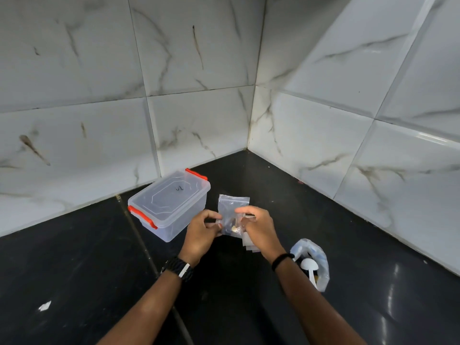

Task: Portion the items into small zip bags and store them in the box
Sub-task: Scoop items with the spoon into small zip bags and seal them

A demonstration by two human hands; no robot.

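Observation:
A small clear zip bag (232, 224) with a few pale pieces inside is held above the black counter between both hands. My left hand (202, 230) pinches its left edge and my right hand (258, 229) pinches its right edge. Another empty zip bag (234, 201) lies flat just behind it. A few more empty bags (249, 244) stick out under my right hand. The clear plastic box (169, 204) with orange clasps stands to the left, its lid on.
A larger plastic bag (315, 263) with a white spoon (309, 267) in it sits right of my right wrist. Marble-look tiled walls meet in a corner behind. A small white scrap (44, 306) lies on the counter at lower left.

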